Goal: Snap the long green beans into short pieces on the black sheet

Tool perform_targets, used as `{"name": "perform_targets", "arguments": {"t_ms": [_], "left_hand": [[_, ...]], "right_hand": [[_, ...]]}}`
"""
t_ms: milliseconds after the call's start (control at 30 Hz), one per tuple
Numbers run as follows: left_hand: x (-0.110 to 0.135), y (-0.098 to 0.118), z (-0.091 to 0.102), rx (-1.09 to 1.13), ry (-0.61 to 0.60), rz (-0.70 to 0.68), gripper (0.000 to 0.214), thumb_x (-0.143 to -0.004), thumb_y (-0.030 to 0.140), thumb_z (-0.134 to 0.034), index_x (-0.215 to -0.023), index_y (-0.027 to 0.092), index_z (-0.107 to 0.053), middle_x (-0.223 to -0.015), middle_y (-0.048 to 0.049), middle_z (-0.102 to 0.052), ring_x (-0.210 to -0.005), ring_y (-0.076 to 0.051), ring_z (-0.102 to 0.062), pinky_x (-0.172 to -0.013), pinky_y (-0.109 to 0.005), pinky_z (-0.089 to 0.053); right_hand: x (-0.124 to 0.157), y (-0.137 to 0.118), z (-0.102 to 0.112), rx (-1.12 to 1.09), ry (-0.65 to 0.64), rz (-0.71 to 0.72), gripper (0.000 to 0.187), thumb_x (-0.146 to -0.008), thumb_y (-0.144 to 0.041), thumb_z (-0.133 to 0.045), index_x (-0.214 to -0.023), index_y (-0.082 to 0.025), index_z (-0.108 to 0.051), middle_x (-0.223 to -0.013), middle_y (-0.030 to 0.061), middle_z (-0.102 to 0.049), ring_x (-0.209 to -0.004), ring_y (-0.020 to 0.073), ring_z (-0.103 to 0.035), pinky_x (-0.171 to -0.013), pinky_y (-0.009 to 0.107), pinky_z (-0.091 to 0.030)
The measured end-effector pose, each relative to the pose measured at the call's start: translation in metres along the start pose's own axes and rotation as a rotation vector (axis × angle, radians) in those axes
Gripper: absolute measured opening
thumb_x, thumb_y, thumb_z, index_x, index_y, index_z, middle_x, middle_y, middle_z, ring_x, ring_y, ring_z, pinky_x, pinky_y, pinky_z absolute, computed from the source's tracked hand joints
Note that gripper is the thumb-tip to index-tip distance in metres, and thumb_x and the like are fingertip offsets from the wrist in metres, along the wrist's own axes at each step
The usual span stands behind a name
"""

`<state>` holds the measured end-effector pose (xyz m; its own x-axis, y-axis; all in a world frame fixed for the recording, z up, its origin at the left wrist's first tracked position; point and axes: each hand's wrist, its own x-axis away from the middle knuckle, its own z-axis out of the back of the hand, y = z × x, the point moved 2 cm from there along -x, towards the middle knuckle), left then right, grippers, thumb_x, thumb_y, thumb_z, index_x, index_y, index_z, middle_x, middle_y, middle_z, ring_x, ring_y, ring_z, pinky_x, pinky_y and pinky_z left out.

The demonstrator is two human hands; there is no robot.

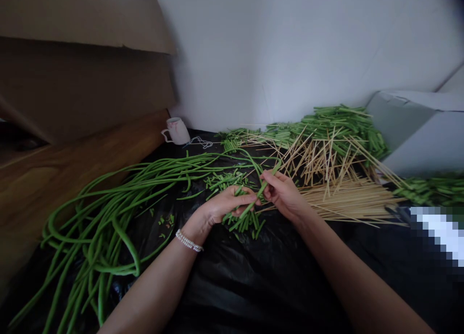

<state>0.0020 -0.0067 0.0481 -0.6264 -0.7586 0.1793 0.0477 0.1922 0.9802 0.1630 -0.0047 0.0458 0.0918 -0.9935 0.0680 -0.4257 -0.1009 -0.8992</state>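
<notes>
My left hand (224, 206) is closed round a bunch of short cut bean pieces (246, 220), a pearl bracelet (188, 241) on its wrist. My right hand (284, 191) pinches one green bean piece (266, 181) that runs slantwise between both hands. Just beyond the hands lies a small heap of cut bean pieces (224, 179). Everything rests on a black plastic sheet (253, 276).
Long uncut green beans (108, 208) sprawl across the left. A spread of thin bamboo skewers (337, 179) lies right of my hands, with skewered or cut beans (337, 123) piled behind. A white mug (177, 130) stands by the wall. A grey box (416, 131) sits at right.
</notes>
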Motion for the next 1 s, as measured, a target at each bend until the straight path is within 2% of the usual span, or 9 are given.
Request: {"name": "perform_targets", "arguments": {"t_ms": [100, 167, 267, 367, 500, 700, 867, 1000], "left_hand": [[-0.002, 0.001, 0.0, 0.04, 0.114, -0.025, 0.027, -0.072, 0.039, -0.075, -0.072, 0.013, -0.066, -0.054, 0.003, -0.053, -0.038, -0.002, -0.031, -0.036, -0.017, -0.019], [-0.005, -0.001, 0.002, 0.092, 0.206, -0.051, 0.027, -0.07, 0.037, -0.077, -0.071, 0.014, -0.064, -0.054, 0.0041, -0.052, -0.037, -0.002, -0.03, -0.035, -0.017, -0.017], [-0.009, -0.005, 0.004, 0.223, 0.33, -0.105, 0.028, -0.067, 0.035, -0.08, -0.07, 0.013, -0.062, -0.053, 0.0054, -0.049, -0.037, 0.0, -0.028, -0.035, -0.016, -0.015], [-0.013, -0.008, 0.006, 0.395, 0.39, -0.147, 0.03, -0.064, 0.031, -0.083, -0.07, 0.012, -0.061, -0.058, 0.0047, -0.052, -0.038, 0.001, -0.028, -0.035, -0.013, -0.016], [-0.016, -0.011, 0.008, 0.597, 0.392, -0.123, 0.028, -0.064, 0.025, -0.084, -0.073, 0.011, -0.061, -0.06, 0.0048, -0.054, -0.038, 0.003, -0.031, -0.034, -0.01, -0.022], [-0.016, -0.011, 0.011, 0.762, 0.38, -0.134, 0.024, -0.069, 0.018, -0.08, -0.075, 0.012, -0.058, -0.058, 0.0071, -0.049, -0.039, 0.002, -0.037, -0.035, -0.008, -0.03], [-0.016, -0.012, 0.012, 0.808, 0.364, -0.139, 0.026, -0.074, 0.018, -0.077, -0.072, 0.015, -0.052, -0.052, 0.0097, -0.04, -0.037, 0.0, -0.038, -0.036, -0.009, -0.034], [-0.014, -0.008, 0.015, 0.984, 0.244, -0.118, 0.018, -0.088, 0.021, -0.06, -0.074, 0.013, -0.052, -0.058, 0.0057, -0.044, -0.041, -0.001, -0.039, -0.037, -0.01, -0.033]], "right_hand": [[-0.001, -0.001, 0.001, -0.04, 0.031, 0.005, 0.031, -0.061, -0.041, -0.082, -0.07, -0.02, -0.061, -0.051, -0.005, -0.058, -0.042, 0.0063, -0.045, -0.041, 0.021, -0.031], [-0.002, -0.001, 0.002, -0.047, 0.033, 0.027, 0.029, -0.061, -0.039, -0.082, -0.069, -0.021, -0.061, -0.056, -0.0036, -0.063, -0.044, 0.0067, -0.046, -0.041, 0.021, -0.03], [-0.003, -0.003, 0.004, -0.005, 0.002, 0.09, 0.026, -0.062, -0.036, -0.081, -0.07, -0.021, -0.061, -0.066, -0.0013, -0.069, -0.049, 0.0074, -0.049, -0.041, 0.02, -0.029], [-0.002, -0.001, 0.003, 0.077, -0.013, 0.181, 0.023, -0.066, -0.035, -0.08, -0.07, -0.021, -0.062, -0.069, -0.0003, -0.07, -0.051, 0.0079, -0.051, -0.042, 0.021, -0.03], [-0.003, 0.007, 0.002, 0.165, -0.009, 0.244, 0.022, -0.07, -0.037, -0.078, -0.073, -0.022, -0.063, -0.064, -0.0011, -0.067, -0.049, 0.0084, -0.051, -0.041, 0.021, -0.031], [-0.002, 0.013, -0.003, 0.231, 0.018, 0.303, 0.019, -0.07, -0.036, -0.078, -0.079, -0.022, -0.07, -0.061, -0.0022, -0.064, -0.049, 0.009, -0.052, -0.042, 0.022, -0.034], [0.007, 0.014, -0.018, 0.304, -0.071, 0.268, 0.019, -0.067, -0.03, -0.079, -0.084, -0.022, -0.075, -0.057, -0.003, -0.061, -0.046, 0.0081, -0.047, -0.042, 0.023, -0.034], [0.007, 0.011, -0.014, 0.166, -0.098, 0.204, 0.021, -0.07, -0.037, -0.077, -0.083, -0.021, -0.074, -0.064, -0.0005, -0.066, -0.051, 0.0089, -0.052, -0.042, 0.021, -0.033]]}}
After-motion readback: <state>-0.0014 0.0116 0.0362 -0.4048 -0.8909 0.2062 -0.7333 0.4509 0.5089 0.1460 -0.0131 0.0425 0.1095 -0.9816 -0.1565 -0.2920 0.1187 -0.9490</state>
